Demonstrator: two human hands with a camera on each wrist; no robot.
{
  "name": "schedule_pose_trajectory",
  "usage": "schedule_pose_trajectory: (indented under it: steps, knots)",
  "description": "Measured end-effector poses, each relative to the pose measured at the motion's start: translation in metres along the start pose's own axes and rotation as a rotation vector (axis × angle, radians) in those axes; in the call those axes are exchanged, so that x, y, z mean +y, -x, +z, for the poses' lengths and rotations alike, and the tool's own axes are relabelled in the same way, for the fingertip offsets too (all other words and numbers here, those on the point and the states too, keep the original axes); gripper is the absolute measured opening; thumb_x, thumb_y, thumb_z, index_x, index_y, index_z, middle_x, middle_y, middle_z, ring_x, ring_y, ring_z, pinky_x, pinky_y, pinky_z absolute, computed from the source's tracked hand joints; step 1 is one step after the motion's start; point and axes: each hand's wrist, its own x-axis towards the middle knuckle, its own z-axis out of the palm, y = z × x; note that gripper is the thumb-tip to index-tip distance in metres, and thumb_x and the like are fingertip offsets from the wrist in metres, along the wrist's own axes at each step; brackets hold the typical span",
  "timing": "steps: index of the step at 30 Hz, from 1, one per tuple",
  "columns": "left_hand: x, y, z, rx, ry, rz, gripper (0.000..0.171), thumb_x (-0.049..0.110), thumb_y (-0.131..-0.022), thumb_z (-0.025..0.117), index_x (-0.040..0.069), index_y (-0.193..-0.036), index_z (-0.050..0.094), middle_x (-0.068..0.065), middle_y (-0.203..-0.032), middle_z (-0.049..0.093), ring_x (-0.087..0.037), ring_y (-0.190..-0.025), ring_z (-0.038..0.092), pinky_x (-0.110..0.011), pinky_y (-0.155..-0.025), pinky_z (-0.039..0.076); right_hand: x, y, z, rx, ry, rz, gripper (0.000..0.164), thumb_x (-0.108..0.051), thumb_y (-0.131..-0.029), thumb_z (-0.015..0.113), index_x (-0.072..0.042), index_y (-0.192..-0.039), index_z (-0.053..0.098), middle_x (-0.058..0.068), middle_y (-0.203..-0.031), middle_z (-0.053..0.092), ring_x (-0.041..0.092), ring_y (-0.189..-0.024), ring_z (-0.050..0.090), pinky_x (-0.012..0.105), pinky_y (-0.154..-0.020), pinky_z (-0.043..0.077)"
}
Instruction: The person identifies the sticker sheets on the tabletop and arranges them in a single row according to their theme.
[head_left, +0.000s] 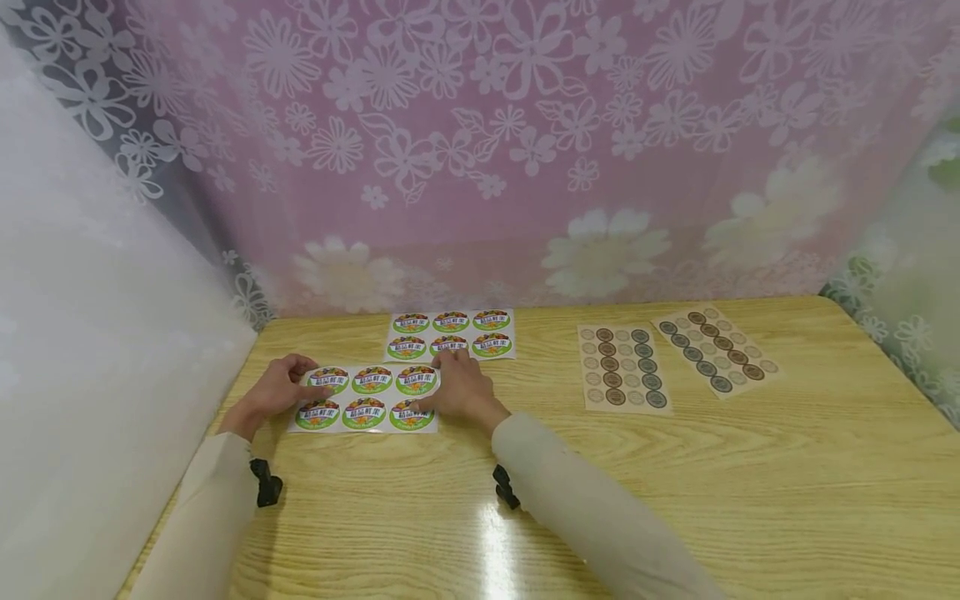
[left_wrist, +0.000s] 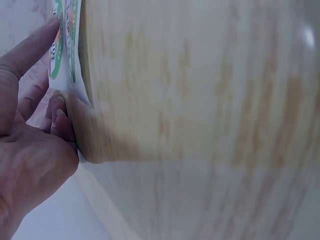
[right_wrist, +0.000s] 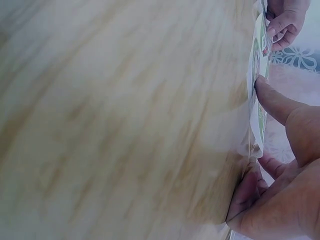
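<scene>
A white sheet of oval fruit stickers [head_left: 367, 398], green at the bottom with colourful fruit on top, lies at the left of the table. My left hand [head_left: 276, 387] holds its left end, thumb on the printed face and fingers at the edge. At the right end my right hand [head_left: 463, 388] grips it likewise, its thumb [right_wrist: 277, 100] on a sticker in the right wrist view. Seen edge-on in the left wrist view, the sticker sheet [left_wrist: 72, 45] bends slightly near the fingers. Just behind lies a second sheet of the same stickers [head_left: 491, 321], partly covered by my right hand.
Two beige sheets of small round brown and grey stickers lie to the right, one straighter [head_left: 622, 367] and one slanted [head_left: 716, 350]. A pink flowered curtain [head_left: 480, 183] hangs along the back edge of the wooden table [head_left: 675, 483]. White cloth [head_left: 90, 333] borders the left side.
</scene>
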Motion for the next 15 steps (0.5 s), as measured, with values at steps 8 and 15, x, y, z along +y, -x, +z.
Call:
schedule_pose_trajectory:
  steps: [8, 15]
  knots:
    - [0.0044, 0.0027, 0.0036, 0.025, -0.057, 0.004, 0.063, 0.03, -0.086, 0.073, -0.009, -0.125, 0.044, -0.034, -0.13, 0.029, -0.044, -0.113, 0.038, -0.057, -0.092, 0.037, -0.0023, 0.0013, 0.0012, 0.013, 0.038, 0.012, 0.07, -0.052, -0.073, 0.078, -0.019, -0.128, 0.051, 0.005, -0.121, 0.052, 0.027, -0.111, 0.046, 0.047, -0.08, 0.044]
    - [0.0094, 0.0063, 0.0055, 0.024, -0.069, -0.029, 0.061, 0.028, -0.087, 0.072, -0.005, -0.127, 0.041, -0.024, -0.107, 0.051, -0.027, -0.081, 0.058, -0.036, -0.068, 0.049, -0.0041, 0.0046, 0.0019, 0.022, 0.046, 0.001, 0.074, -0.051, -0.074, 0.078, -0.021, -0.135, 0.05, 0.004, -0.12, 0.056, 0.029, -0.11, 0.047, 0.045, -0.075, 0.045]
